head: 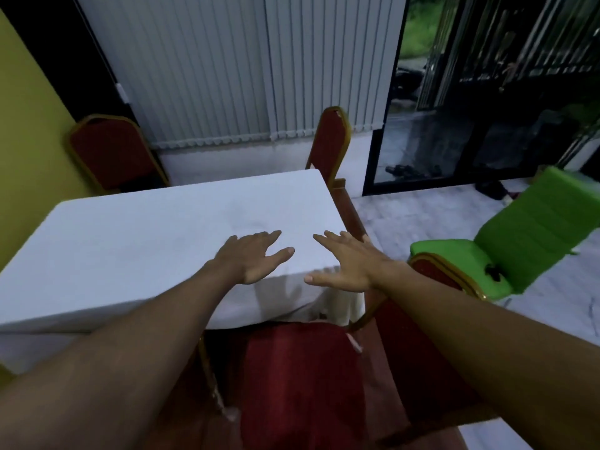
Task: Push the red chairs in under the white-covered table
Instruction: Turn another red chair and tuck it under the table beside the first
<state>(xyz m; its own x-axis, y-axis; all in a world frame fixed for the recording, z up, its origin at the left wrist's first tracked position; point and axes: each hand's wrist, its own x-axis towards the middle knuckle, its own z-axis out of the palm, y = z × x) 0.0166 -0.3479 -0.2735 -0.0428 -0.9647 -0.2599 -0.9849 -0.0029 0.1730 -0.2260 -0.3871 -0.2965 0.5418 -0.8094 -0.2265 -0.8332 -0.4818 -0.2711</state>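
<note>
Here, green chair [519, 235] crowds red chairs [431, 274] beside table [146, 241]; hands [253, 258] empty.

The room is dim, with flat, cool light and no hard glare. The tablecloth [146, 241] is the brightest surface, greyish-blue, with soft shadows in its hanging folds. The whole frame is soft and slightly smeared; the blinds [227, 66] and the glass door [487, 92] are blurred. Straight lines bow toward the edges, and the forearms look stretched at the bottom corners.
</note>
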